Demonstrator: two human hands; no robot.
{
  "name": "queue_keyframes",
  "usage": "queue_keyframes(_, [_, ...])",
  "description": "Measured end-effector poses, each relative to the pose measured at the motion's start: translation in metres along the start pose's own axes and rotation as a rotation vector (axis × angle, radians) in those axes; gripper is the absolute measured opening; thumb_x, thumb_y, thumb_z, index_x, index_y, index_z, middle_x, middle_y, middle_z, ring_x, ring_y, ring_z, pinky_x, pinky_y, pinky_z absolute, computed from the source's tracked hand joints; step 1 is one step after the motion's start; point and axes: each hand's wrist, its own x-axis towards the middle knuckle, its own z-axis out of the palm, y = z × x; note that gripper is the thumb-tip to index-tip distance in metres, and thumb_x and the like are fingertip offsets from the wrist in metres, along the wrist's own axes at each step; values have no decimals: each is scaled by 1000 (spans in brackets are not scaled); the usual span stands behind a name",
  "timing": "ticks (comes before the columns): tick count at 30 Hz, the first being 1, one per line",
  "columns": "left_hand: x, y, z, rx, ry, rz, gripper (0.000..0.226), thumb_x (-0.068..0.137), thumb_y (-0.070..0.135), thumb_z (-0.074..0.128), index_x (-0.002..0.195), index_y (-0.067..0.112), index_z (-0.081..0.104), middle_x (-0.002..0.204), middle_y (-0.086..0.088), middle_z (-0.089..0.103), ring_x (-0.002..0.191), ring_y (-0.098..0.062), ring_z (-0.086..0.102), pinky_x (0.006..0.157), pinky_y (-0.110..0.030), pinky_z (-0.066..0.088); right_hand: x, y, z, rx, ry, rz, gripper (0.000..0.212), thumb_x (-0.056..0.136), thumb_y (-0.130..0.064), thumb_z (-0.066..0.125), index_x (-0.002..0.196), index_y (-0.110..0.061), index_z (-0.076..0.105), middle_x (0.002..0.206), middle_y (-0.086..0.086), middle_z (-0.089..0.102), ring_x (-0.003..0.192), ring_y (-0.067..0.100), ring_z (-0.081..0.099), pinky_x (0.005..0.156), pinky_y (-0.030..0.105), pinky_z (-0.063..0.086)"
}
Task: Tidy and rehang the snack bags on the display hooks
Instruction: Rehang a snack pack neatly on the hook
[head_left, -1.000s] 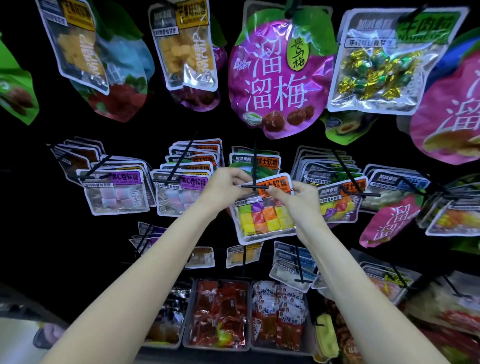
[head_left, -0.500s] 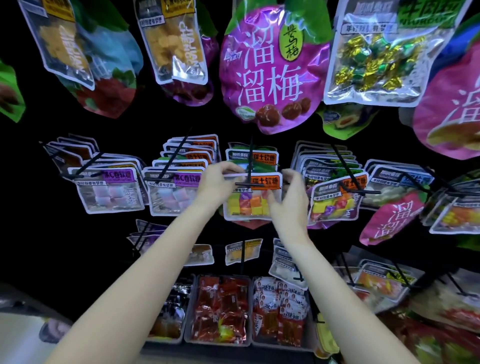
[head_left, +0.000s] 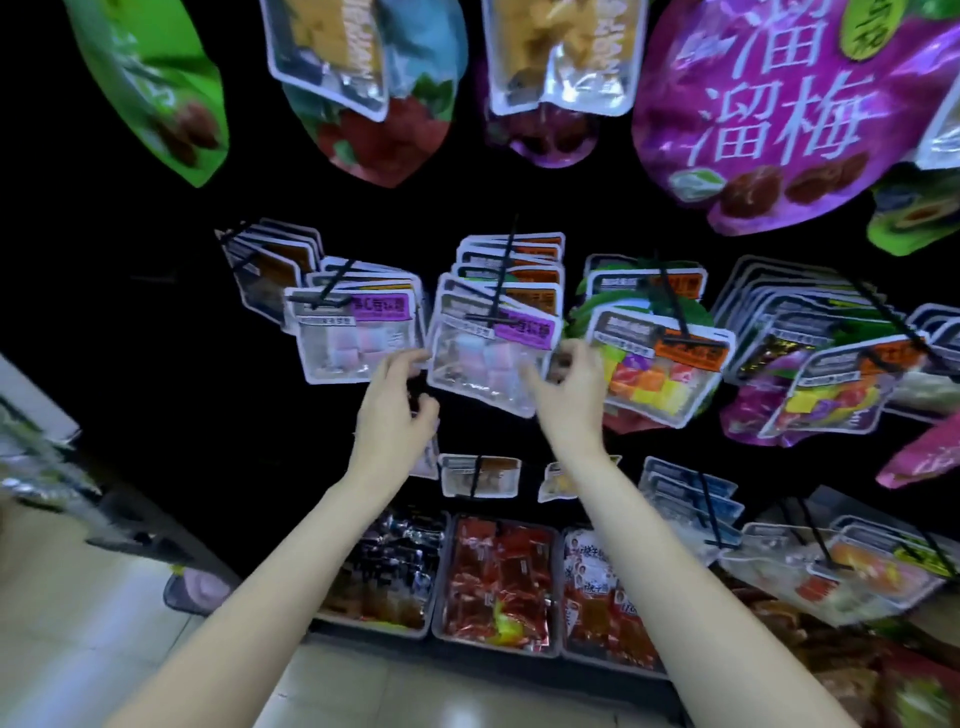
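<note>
- Head camera view: both hands have left the clear bag of multicoloured cubes with the orange label (head_left: 660, 371), which half a second ago was held between them at its hook; it now hangs alone from a black wire hook (head_left: 675, 312), so that rehanging is judged done.
- The left hand (head_left: 397, 402) and the right hand (head_left: 569, 392) have been shifted leftward to the neighbouring clear bag of pale pink and white cubes with the purple label (head_left: 491, 358).
- The hands are held apart, one at each lower side of this bag; the fingers are loosely curled and nothing is clamped. Whether fingertips already touch the bag's edges cannot be told through the blur.
- This bag hangs at the front of a stack on its own black hook (head_left: 501, 280), in the middle row, just right of a similar purple-labelled bag (head_left: 358, 338) and left of the orange-labelled one.
- Its long axis runs across, label edge uppermost, but it is tilted: the right side sits lower and the face is turned slightly leftward.
- Straightening this tilt is judged the next tidying step; the stack behind it may be disturbed if it is pulled.
</note>
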Motion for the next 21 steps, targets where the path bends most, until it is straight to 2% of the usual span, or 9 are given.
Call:
queue_keyframes(1, [3,-9,-4,-16,-20,-2,39,89,-3,48,125,11,50,125,-8,47,88,-13,50,69,-18,35,1,-3,4,3,51,25,22,84,-27,68,83,-12,51,104,5,40,92,18,44,80,16,40])
queue_keyframes(2, [4,-19,-7,-35,-44,4,39,89,-3,48,125,12,50,126,-7,48,95,-12,51,72,-20,38,-1,-7,8,-13,101,28,31,83,-27,69,69,-15,44,100,6,37,85,17,39,70,11,35])
queue_keyframes(5, [8,-51,-15,-86,-111,18,38,88,-4,48,123,12,52,122,-7,52,108,-14,52,74,-10,35,-9,-13,14,-13,218,9,44,83,-24,69,57,-13,35,82,6,40,68,12,34,63,19,29])
queue_keyframes(7, [7,-68,-22,-128,-127,2,38,87,-5,48,123,9,52,118,-7,54,103,-13,53,73,-4,34,-21,-22,14,138,182,27,26,87,-20,65,67,-9,52,74,5,51,67,12,44,68,25,36])
queue_keyframes(9, [2,-84,-28,-166,-143,-18,36,88,-5,47,122,7,53,117,-4,54,101,-11,54,76,-5,37,-37,-33,8,323,85,36,9,89,-14,62,84,-20,65,82,-5,66,79,14,58,77,29,46])
queue_keyframes(12, [-9,-106,-29,-196,-145,-69,32,90,-6,46,119,4,54,115,-6,58,101,-15,55,85,-23,44,-60,-41,-1,381,-69,-10,12,86,-17,65,96,-22,68,89,-7,71,83,14,62,76,27,48])
queue_keyframes(15, [-21,-131,-26,-216,-137,-150,28,91,-5,46,117,3,55,109,-1,57,101,-13,54,86,-21,40,-81,-20,11,282,-218,64,13,85,-9,65,92,-19,68,90,-3,72,83,15,65,77,29,50])
queue_keyframes(18, [-27,-164,-17,-265,-185,-254,25,91,-5,49,113,4,56,104,-1,58,102,-21,58,86,-22,41,-96,32,54,57,-378,221,29,83,-3,66,88,-29,55,78,3,69,72,22,61,64,33,45])
queue_keyframes(21, [-21,-194,-5,-278,-274,-351,25,91,-2,53,116,-1,55,104,-6,58,105,-26,57,77,-9,42,-103,81,112,-225,-485,195,41,86,-2,60,102,-33,40,72,8,62,58,21,54,54,33,40])
